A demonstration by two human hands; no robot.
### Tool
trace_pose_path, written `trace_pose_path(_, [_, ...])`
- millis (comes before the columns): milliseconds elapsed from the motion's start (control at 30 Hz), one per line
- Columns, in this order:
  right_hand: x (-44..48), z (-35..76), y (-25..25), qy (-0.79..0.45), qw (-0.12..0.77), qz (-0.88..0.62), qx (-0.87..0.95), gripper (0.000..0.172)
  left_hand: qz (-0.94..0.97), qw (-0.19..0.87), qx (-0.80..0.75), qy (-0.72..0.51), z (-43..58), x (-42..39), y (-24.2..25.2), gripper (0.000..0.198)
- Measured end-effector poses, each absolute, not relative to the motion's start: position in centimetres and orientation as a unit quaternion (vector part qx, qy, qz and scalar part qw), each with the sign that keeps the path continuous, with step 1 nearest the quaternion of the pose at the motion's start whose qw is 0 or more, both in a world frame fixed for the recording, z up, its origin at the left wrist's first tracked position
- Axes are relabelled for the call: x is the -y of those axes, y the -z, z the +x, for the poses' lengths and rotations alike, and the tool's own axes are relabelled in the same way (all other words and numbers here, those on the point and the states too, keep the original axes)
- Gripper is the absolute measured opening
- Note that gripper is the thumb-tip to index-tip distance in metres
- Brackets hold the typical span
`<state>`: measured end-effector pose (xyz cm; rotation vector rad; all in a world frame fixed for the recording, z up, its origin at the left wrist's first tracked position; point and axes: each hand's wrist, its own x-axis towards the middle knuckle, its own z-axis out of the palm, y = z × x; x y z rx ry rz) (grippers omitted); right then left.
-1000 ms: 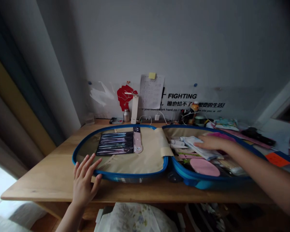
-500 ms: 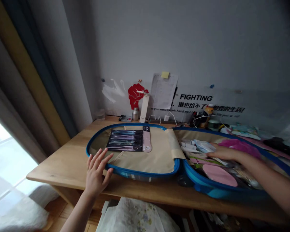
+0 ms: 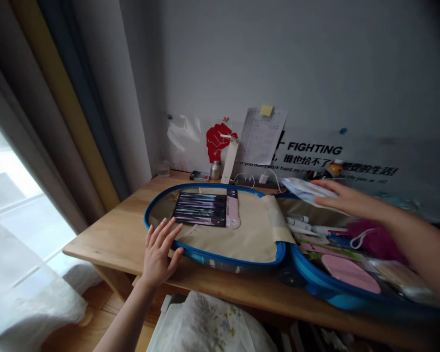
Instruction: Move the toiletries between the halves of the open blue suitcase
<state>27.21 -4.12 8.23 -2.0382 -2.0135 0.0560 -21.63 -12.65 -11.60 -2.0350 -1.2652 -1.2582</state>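
Note:
An open suitcase with a blue rim [image 3: 238,261] lies on the desk, its beige-lined left half holding a flat black pack of slim brushes or tools [image 3: 200,209]. My left hand [image 3: 159,252] rests with spread fingers on that half's front rim, holding nothing. Above the right half, my right hand [image 3: 348,198] pinches a flat white-and-blue packet [image 3: 304,191], lifted clear of the contents. Below it lie white tubes [image 3: 298,223], a magenta mesh puff [image 3: 376,242] and a pink oval pad [image 3: 350,274]. Much of the right half's contents is blurred.
The suitcase fills most of the wooden desk [image 3: 113,247]. A small bottle [image 3: 215,170], a white box [image 3: 230,162] and a charger with cables [image 3: 264,178] stand along the wall. A sheer curtain [image 3: 33,274] hangs at left; a white bag [image 3: 209,325] sits below the desk.
My right hand has raised the white packet from inside the case to above its back rim. My left hand stays on the rim. The whole view has swung, so the desk sits further right.

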Motion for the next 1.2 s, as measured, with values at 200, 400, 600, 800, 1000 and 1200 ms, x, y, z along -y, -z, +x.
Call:
trace_pose_path(200, [3.9,9.9,-6.0,-0.134,0.107,-0.521,0.836,0.062,-0.731,0.221,0.458,0.455,-21.6,12.6,11.7,0.062])
trace_pose_path(400, [3.4,-1.7,-0.2,-0.163,0.040,-0.421,0.891,0.065,-0.728,0.224,0.456,0.461,-21.5,12.5,11.7,0.065])
trace_pose_path(600, [3.3,-4.0,1.6,-0.241,0.017,-0.336,0.910,0.065,-0.728,0.222,0.466,0.452,-21.6,12.5,11.9,0.065])
trace_pose_path(800, [3.0,-3.9,2.6,-0.259,-0.032,-0.288,0.921,0.053,-0.731,0.218,0.471,0.443,-21.5,12.6,11.9,0.063])
trace_pose_path(1000, [3.1,-4.1,3.9,-0.251,-0.027,-0.317,0.914,0.068,-0.732,0.215,0.468,0.446,-21.5,12.6,11.7,0.062])
trace_pose_path(1200, [2.4,-3.7,4.0,-0.256,-0.007,-0.275,0.927,0.068,-0.731,0.209,0.476,0.442,-21.6,12.6,11.8,0.061])
